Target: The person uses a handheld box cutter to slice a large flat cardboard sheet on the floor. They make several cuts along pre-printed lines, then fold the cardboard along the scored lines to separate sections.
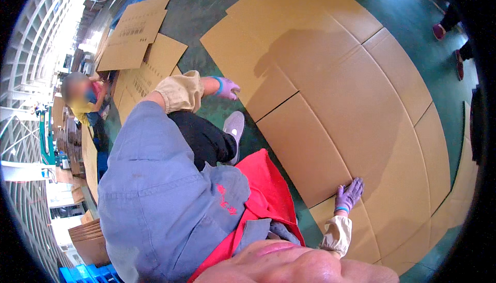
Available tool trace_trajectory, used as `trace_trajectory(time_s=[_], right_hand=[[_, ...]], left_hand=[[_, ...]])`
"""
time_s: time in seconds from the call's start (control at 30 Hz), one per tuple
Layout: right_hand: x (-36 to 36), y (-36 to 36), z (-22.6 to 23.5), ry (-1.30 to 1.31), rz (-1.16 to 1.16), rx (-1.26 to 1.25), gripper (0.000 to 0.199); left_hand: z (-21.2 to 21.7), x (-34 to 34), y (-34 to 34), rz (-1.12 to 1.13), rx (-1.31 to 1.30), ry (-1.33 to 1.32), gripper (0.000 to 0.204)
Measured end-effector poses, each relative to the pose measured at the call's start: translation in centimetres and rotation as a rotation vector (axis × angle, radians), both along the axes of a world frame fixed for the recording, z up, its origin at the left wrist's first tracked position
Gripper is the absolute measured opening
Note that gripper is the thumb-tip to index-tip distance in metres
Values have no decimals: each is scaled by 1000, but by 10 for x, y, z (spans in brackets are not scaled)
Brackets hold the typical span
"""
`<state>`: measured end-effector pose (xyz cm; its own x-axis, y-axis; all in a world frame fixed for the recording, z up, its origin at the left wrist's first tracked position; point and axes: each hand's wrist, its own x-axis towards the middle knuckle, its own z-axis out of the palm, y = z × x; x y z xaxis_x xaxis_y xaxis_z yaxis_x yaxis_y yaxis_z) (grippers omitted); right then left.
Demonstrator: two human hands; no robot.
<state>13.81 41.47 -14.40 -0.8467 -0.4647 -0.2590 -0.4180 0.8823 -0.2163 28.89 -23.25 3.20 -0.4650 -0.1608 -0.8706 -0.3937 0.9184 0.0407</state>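
Observation:
A large brown corrugated cardboard sheet (pixel 330 97), creased and slit into panels, lies spread in front of me. My right hand (pixel 350 195), in a purple glove, rests flat on its near part beside a slit, fingers stretched out. By the sheet's left edge is my left hand (pixel 227 88), gloved alike, fingers slightly bent and apart. Nothing shows in it; whether its fingertips touch the cardboard I cannot tell. Beige cuffs (pixel 182 92) cover my wrists.
More printed cardboard sheets (pixel 129 37) lie at the upper left, near another person (pixel 85 99) in yellow. Someone's feet in dark red shoes (pixel 439 32) stand at the upper right. Another cardboard piece (pixel 465 179) lies at the right edge. My shoe (pixel 234 128) is on the green floor.

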Motion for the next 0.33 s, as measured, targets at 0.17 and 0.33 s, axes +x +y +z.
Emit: trace_trajectory(time_s=[0.17,0.33], right_hand=[[1,4,-3,-2,-12,9,85],[0,6,-14,-10,-5,29,85]], left_hand=[[12,-7,9,57,3,-47,63],[1,-3,3,-38,3,-13,66]])
